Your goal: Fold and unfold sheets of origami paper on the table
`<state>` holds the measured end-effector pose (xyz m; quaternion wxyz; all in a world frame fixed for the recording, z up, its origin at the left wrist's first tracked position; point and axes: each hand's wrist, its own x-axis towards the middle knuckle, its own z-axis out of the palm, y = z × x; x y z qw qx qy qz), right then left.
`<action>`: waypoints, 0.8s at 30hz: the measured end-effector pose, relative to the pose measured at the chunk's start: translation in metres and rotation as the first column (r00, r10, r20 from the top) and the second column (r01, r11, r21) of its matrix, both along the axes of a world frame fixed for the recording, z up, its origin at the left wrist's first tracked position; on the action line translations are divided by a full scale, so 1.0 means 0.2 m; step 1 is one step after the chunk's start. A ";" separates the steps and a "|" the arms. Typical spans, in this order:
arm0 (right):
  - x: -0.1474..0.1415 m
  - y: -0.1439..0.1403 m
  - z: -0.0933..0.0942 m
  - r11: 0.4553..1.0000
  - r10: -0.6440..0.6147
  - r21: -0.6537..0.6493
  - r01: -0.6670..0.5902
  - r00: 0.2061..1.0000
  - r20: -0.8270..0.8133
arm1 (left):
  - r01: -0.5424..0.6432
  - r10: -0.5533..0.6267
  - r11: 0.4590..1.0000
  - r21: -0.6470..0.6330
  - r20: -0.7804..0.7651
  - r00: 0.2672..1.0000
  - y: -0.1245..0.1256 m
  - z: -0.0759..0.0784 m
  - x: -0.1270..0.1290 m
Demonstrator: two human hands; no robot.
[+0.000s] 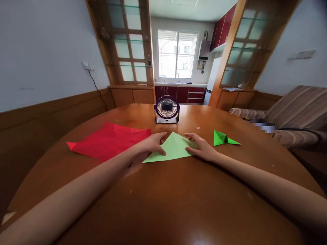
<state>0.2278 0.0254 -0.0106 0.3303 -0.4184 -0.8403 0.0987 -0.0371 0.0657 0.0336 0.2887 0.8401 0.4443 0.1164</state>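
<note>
A light green paper [176, 146] lies on the table in front of me, folded into a triangle with its point facing away. Over its left side is my left hand [154, 143], thumb on the paper and index finger stretched apart near the sloping edge. At the right corner my right hand [201, 147] touches the sheet, its thumb and fingers spread; the hand covers that corner. Neither hand is closed around the paper. Left of my left hand lies a creased red paper [109, 139], partly behind my forearm. A small bright green folded paper [221, 138] sits to the right.
A small purple desk fan [167, 108] stands beyond the green paper on the round-edged wooden table [163, 200]. A striped sofa [298, 112] is at the right. Behind are wooden shelves [131, 44] and a kitchen with a window [177, 54].
</note>
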 end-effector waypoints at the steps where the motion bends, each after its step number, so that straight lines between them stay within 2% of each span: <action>1: -0.02 0.02 0.00 1.000 0.003 0.004 -0.003 1.000 -0.023 | -0.013 0.013 1.000 -0.006 0.030 0.999 0.00 -0.01 0.00; 7: -0.08 0.06 0.00 0.995 -0.015 0.094 0.031 0.986 -0.169 | -0.099 0.108 0.994 -0.055 0.209 0.972 0.03 -0.01 0.02; 11: -0.05 0.06 -0.01 0.990 -0.104 0.063 0.123 0.963 -0.248 | -0.152 0.181 0.982 -0.108 0.344 0.921 0.03 0.04 0.02; 13: -0.04 0.06 -0.01 0.989 -0.133 0.023 0.146 0.945 -0.299 | -0.102 0.152 0.984 -0.144 0.400 0.904 0.01 0.07 0.02; 16: -0.04 0.07 -0.02 0.994 -0.104 -0.019 0.105 0.911 -0.400 | 0.042 0.080 0.967 -0.250 0.459 0.885 -0.04 0.10 0.02; 21: -0.02 0.05 0.00 0.997 -0.071 0.006 0.080 0.914 -0.399 | 0.202 0.014 0.895 -0.399 0.476 0.879 -0.12 0.13 0.02; 24: 0.01 0.02 0.01 0.999 0.000 0.043 0.018 0.925 -0.381 | 0.314 -0.073 0.836 -0.450 0.476 0.876 -0.13 0.13 0.01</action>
